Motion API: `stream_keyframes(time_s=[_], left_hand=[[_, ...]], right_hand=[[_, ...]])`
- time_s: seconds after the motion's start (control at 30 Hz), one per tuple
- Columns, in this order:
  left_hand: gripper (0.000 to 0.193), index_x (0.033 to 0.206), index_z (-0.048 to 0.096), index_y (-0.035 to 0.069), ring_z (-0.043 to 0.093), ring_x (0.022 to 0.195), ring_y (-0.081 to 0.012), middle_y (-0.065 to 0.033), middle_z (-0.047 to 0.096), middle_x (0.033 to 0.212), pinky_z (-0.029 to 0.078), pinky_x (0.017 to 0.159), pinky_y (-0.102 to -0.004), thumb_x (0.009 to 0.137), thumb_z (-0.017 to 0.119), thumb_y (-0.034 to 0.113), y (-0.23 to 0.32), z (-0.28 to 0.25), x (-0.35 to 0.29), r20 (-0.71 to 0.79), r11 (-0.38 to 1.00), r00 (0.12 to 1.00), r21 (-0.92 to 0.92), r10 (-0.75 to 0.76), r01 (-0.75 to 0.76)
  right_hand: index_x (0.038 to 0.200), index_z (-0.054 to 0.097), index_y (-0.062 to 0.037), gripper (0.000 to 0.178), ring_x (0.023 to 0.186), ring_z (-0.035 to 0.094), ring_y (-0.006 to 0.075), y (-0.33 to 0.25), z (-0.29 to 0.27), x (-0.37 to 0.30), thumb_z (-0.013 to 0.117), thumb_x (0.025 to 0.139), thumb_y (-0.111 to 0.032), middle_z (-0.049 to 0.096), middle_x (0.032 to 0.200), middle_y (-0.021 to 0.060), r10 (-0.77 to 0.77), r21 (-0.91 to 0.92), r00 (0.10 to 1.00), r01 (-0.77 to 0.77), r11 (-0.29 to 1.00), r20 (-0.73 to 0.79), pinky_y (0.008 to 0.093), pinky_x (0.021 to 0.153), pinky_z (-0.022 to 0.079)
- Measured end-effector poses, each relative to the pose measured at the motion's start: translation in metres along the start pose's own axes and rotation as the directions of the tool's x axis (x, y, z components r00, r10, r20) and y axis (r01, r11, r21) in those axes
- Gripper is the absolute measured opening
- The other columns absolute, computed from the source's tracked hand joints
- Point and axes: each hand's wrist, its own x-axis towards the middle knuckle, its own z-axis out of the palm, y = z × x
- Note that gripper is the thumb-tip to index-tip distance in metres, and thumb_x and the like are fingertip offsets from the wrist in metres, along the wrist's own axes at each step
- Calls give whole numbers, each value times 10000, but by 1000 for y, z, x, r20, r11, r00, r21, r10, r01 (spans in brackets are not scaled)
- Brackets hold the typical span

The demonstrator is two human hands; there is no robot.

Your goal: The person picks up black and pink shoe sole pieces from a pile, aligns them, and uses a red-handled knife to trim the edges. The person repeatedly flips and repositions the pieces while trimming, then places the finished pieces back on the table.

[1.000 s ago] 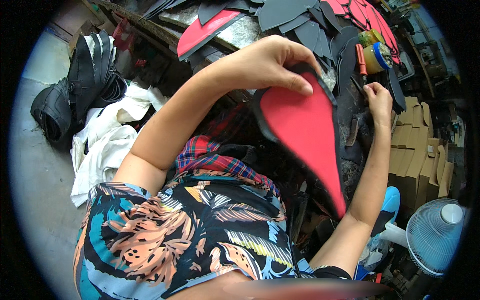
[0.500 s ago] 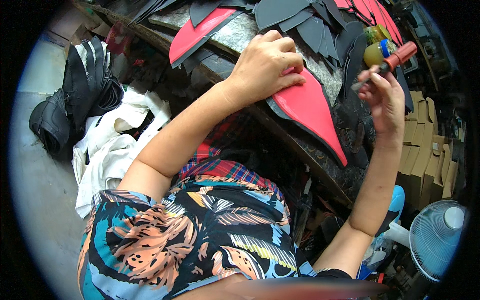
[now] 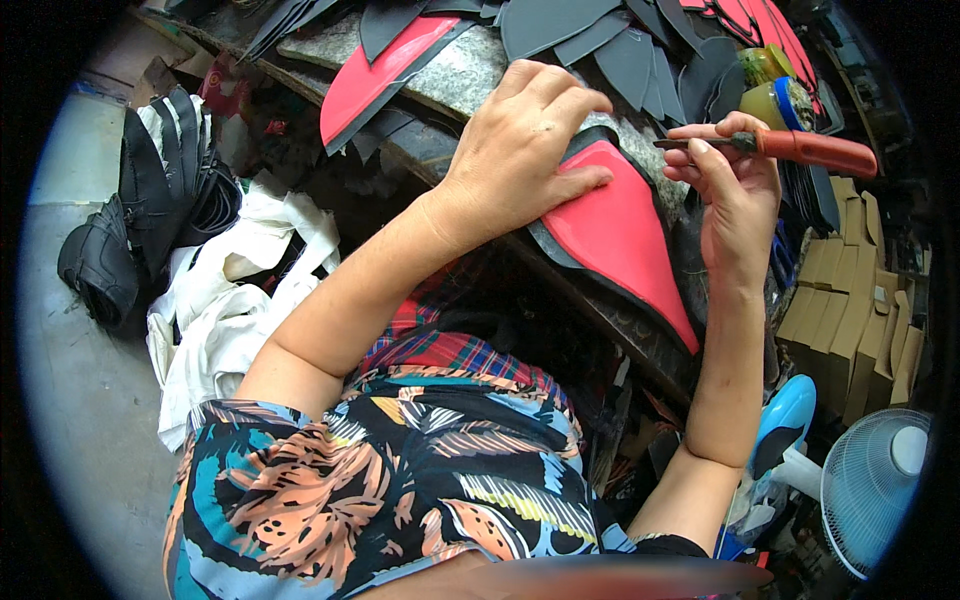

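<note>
My left hand [image 3: 525, 150] rests on a red leaf-shaped sheet [image 3: 628, 225] with a dark backing. Its thumb lies on the red face, and the other fingers reach across the far side, apart from the thumb. To the right, my raised right hand [image 3: 730, 190] grips a red-handled tool [image 3: 815, 150] with a dark collar and a thin, dark, pointed end; its exact kind I cannot make out. The tool lies nearly level, its thin end toward the left hand and above the sheet. A second red sheet [image 3: 385, 75] with a dark edge lies at the upper left of the bench.
Dark cut pieces [image 3: 560, 30] are heaped along the bench's far side. Open jars of yellowish stuff, one blue-rimmed [image 3: 775, 105], stand behind the right hand. White cloth [image 3: 235, 310] and black pieces [image 3: 165, 180] lie at left; cardboard boxes [image 3: 835, 290] and a fan [image 3: 875, 490] stand at right.
The left hand's fingers have spread away from its thumb. My right hand has shifted slightly left and turned the tool from slanted to nearly level. The red sheet's pointed tip is a little lower.
</note>
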Motion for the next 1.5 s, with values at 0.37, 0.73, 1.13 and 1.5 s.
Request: stream_keyframes(time_s=[0.37,0.73,1.13,1.5], left_hand=[[391,977,714,107,540,1080,-276,-74,621,1043,469,945,-386,677,824,331,-4,2,-3,33,998,999,70,-6,3],[313,928,710,147,554,1046,-266,-52,617,1013,466,905,-402,687,814,318,1,2,-2,32,999,999,32,7,-8],[324,936,717,133,571,1043,-285,-88,623,1059,488,906,-394,674,822,293,-1,3,-3,1,999,1000,42,13,-13],[292,912,720,131,562,1033,-281,-75,617,1017,484,893,-403,686,806,295,1,3,-4,3,999,999,30,43,-43]], right_hand=[[1025,580,-6,142,721,689,156,11,18,-2,665,915,-31,689,885,117,43,-35,995,-47,998,-94,267,627,589],[1014,573,-29,133,685,660,125,17,22,-3,661,918,-54,676,868,94,88,33,988,-84,996,-124,234,584,553],[1027,558,-44,138,665,618,95,23,27,4,647,924,-70,634,813,40,-62,-340,998,54,939,-13,218,591,498],[1017,556,-47,136,669,634,103,21,22,1,658,929,-66,669,857,79,24,10,998,-24,1000,-53,220,574,523]])
